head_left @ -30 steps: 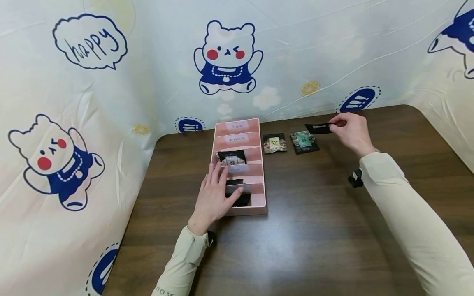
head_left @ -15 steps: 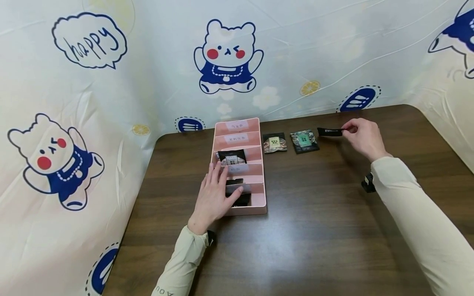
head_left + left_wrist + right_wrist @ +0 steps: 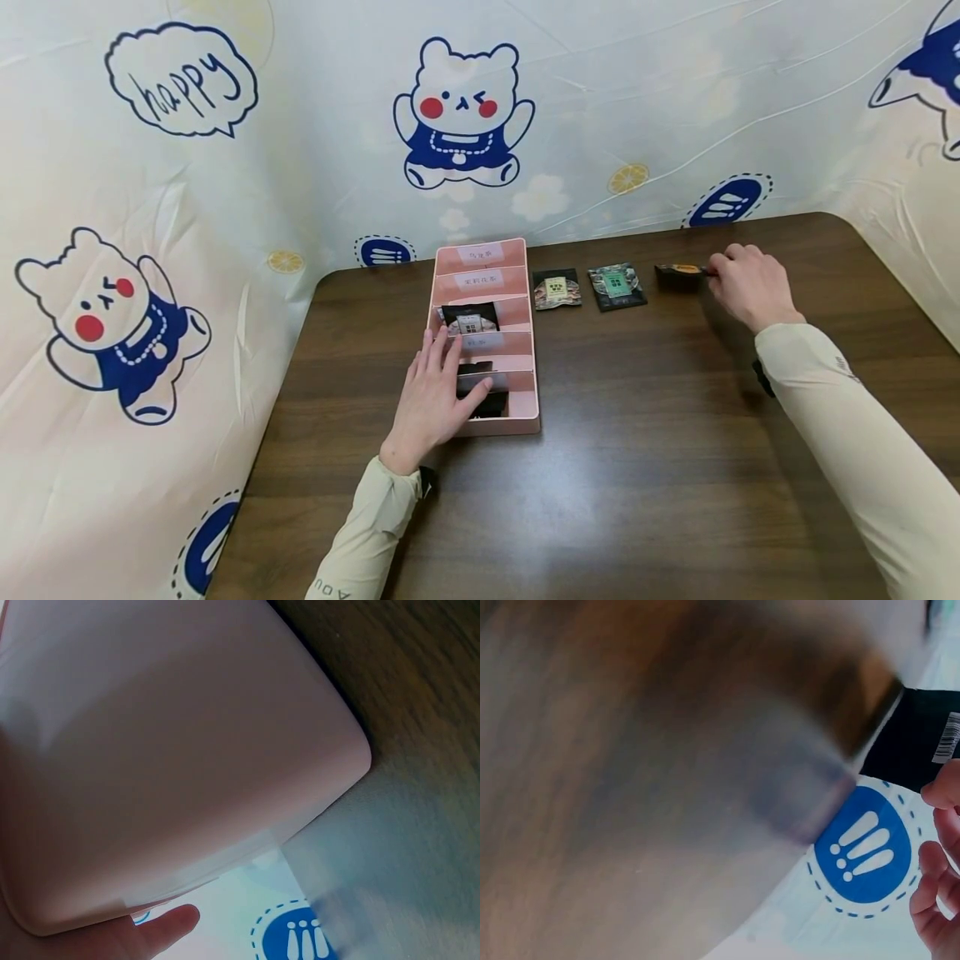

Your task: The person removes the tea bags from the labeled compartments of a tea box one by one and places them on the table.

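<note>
My right hand (image 3: pixel 753 287) pinches a black tea sachet (image 3: pixel 678 277) by its right end, low over the far right of the table. An orange patch shows on its top in the head view; the right wrist view shows a barcode on the black sachet (image 3: pixel 911 739). My left hand (image 3: pixel 427 404) rests with fingers spread over the left side of a pink divided box (image 3: pixel 506 427). One black-and-white sachet (image 3: pixel 471 317) stands in the middle compartment. Dark packets (image 3: pixel 493 406) sit in the nearer ones, partly hidden by my left hand.
Two sachets lie flat right of the box: one with a pale yellow-green label (image 3: pixel 557 289), one with a green label (image 3: pixel 617 286). White paper labels mark the box dividers. A printed curtain (image 3: pixel 577 100) hangs behind the brown wooden table (image 3: pixel 600 467).
My right hand has moved right with the sachet and lowered it, and the sachet has tipped so its orange patch shows. The left hand and box have stayed still.
</note>
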Motion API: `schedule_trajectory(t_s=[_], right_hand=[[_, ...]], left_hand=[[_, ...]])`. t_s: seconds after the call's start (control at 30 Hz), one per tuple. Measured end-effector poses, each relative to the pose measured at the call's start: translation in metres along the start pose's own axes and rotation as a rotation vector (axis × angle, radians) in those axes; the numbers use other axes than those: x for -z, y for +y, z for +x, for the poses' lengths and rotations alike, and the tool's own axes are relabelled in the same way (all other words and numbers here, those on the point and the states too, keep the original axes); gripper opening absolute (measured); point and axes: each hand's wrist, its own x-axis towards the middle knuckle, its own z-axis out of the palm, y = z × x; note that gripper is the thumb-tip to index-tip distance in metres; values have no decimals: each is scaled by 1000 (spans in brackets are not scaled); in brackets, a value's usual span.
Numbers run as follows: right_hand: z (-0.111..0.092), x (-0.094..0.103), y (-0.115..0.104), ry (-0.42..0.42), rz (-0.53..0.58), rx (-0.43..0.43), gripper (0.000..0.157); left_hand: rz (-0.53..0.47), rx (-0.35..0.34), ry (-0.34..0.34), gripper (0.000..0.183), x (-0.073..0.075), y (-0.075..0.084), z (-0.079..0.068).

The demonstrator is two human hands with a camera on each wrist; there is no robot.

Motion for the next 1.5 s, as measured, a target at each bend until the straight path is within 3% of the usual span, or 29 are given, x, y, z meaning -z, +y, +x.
schedule_trajectory(t_s=[0.4, 1.0, 1.3, 1.5], right_hand=[[1, -12, 2, -194, -30, -28, 27], [2, -8, 1, -336, -7, -96, 37], [9, -4, -10, -284, 6, -117, 34], [19, -2, -43, -220, 190, -140, 25]], left_hand=[[1, 9, -13, 86, 0, 0, 0], [-3, 15, -31, 86, 1, -1, 1], [11, -5, 5, 86, 0, -1, 1], [6, 2, 2, 85, 0, -1, 0]])
